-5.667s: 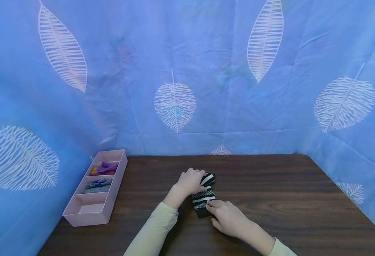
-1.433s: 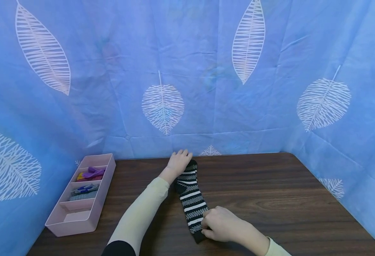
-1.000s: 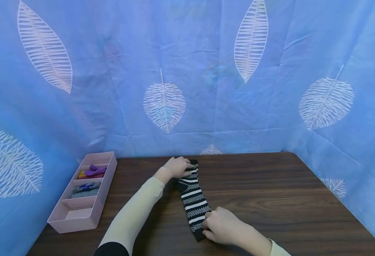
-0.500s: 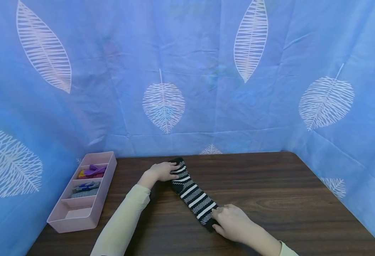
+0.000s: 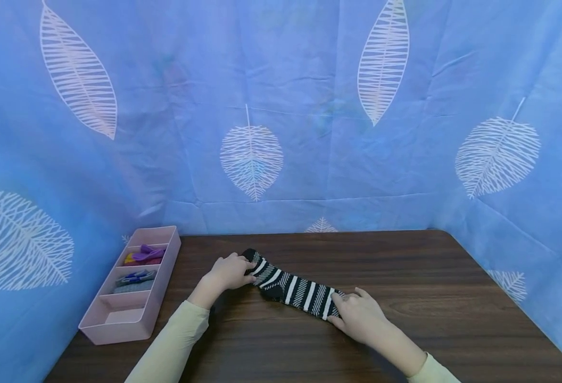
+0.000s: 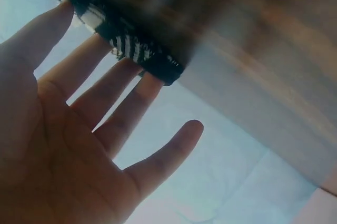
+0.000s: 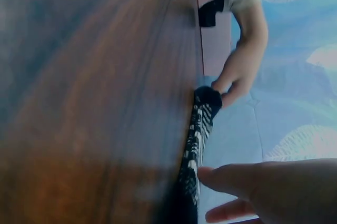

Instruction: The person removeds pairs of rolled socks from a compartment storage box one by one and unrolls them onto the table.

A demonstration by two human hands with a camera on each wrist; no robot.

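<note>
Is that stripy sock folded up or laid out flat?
Laid out flat: the sock stretches full length along the table, left hand at one end, right hand at the other.

Dark wood-grain worktop point(image 5: 405, 276). Black-and-white striped sock point(image 5: 292, 287) lies flat, stretched out near the middle. Pink divided organizer tray point(image 5: 163, 276) sits at the left edge, well apart from the sock.
</note>
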